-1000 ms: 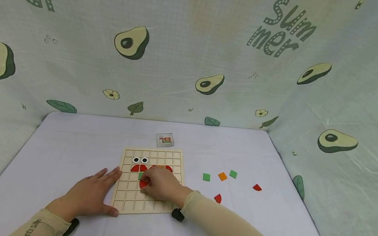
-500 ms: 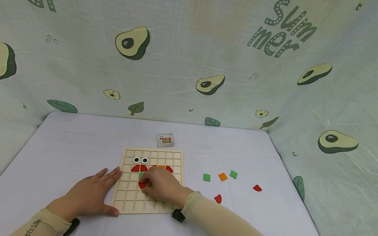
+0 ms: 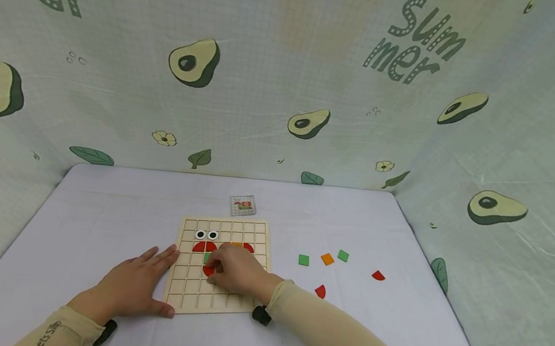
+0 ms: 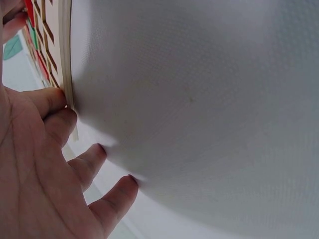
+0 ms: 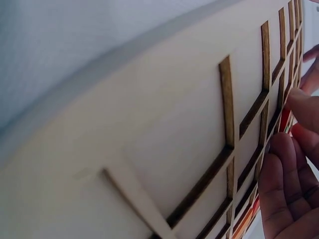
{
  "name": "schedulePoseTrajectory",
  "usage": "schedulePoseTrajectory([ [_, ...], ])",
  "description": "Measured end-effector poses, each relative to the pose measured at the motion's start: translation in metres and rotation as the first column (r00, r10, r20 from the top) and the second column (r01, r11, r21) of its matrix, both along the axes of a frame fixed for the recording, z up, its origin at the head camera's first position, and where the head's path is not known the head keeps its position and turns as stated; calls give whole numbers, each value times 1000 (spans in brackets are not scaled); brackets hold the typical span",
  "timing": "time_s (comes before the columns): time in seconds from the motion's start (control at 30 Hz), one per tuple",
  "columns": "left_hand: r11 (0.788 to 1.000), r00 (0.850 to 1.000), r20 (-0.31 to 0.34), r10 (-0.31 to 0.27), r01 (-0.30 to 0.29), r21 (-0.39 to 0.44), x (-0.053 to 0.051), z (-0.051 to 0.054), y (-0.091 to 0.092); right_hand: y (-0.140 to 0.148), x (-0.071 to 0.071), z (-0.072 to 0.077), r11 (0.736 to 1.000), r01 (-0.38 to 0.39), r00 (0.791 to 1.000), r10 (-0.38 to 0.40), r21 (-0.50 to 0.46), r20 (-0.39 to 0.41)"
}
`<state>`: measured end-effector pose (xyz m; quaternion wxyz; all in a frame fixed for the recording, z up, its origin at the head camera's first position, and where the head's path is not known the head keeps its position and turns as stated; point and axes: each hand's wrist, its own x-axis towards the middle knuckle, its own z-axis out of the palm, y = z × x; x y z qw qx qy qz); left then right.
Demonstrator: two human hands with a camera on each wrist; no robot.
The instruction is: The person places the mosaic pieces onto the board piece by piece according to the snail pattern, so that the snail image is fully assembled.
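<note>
A wooden grid board (image 3: 189, 298) lies on the white table, with my left hand (image 3: 136, 282) spread at its left side. In the left wrist view, fingertips of the left hand (image 4: 35, 164) touch the board's edge (image 4: 66, 50) and the table. Over the board's middle, my right hand (image 3: 237, 269) pinches a red rounded piece (image 3: 207, 271), partly hidden by the fingers, at a grid cell. Just above that piece sits a green square (image 3: 207, 258). Two eye discs (image 3: 206, 235) and red quarter-circle pieces (image 3: 204, 246) are set higher up. The right hand hides part of the pieces at right.
A small picture card (image 3: 242, 205) lies behind the board. To the right are loose pieces: a green square (image 3: 304, 260), an orange square (image 3: 327, 259), another green square (image 3: 343, 256) and red quarter-circles (image 3: 378, 275) (image 3: 321, 291). A printed cloth (image 3: 268, 79) hangs behind the table.
The red piece under the right fingers has shifted very slightly left on the board. The left hand stays in place.
</note>
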<state>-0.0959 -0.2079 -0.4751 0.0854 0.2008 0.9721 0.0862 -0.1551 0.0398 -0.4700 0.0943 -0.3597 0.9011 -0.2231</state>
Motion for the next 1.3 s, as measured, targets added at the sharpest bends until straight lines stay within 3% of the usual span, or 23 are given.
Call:
schedulePoseTrajectory([
  [0.83, 1000, 1000, 23, 7, -7, -1, 1, 5, 2, 5, -1, 7, 999, 4, 1000, -3, -32, 17],
  [1.1, 1000, 999, 30, 22, -21, -18, -1, 4, 3, 46, -10, 25, 998, 22, 998, -18, -61, 66],
  [1.3, 999, 999, 35, 16, -15, -29, 0, 5, 4, 98, -14, 31, 986, 126, 985, -111, -109, 132],
])
